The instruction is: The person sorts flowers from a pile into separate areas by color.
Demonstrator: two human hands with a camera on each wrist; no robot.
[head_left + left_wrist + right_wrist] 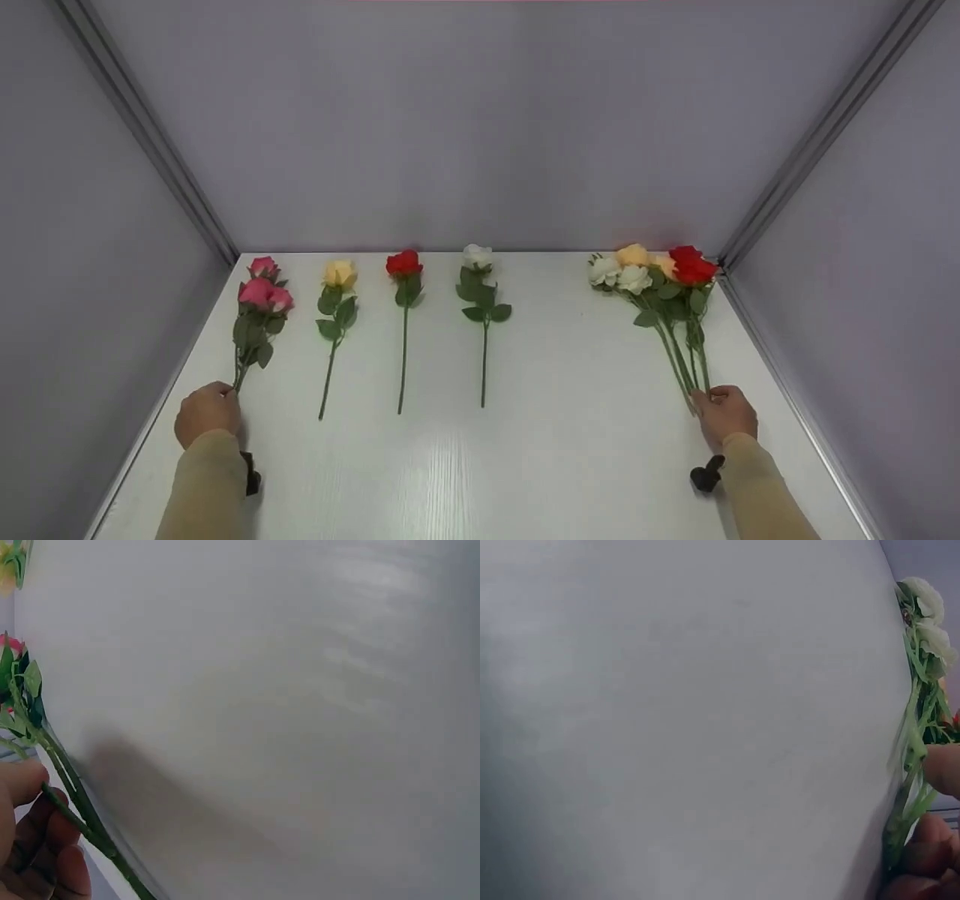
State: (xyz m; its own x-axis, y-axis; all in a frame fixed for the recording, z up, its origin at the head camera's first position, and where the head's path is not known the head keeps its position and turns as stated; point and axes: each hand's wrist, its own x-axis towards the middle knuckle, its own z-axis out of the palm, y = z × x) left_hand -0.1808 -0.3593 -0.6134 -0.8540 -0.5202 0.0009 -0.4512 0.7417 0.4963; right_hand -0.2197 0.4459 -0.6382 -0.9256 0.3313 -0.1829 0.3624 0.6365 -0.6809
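At the left of the table, my left hand [208, 414] pinches a stem of the pink roses [259, 294]. In the left wrist view the thumb and curled fingers [64, 829] meet around one green stem [82, 821], and other stems run beside it. On the far right my right hand [727, 414] grips the lower stems of a mixed bunch with white roses [634, 279], yellow-orange roses [632, 254] and red roses [691, 266]. The right wrist view has thumb and fingers about the green stems [911, 757], with the white blooms above.
Between the hands lie a single yellow rose [340, 275], a red rose [405, 263] and a white rose [478, 256], stems toward me. They rest on a white table [555, 450]. Grey panels [480, 127] enclose it at the back and both sides.
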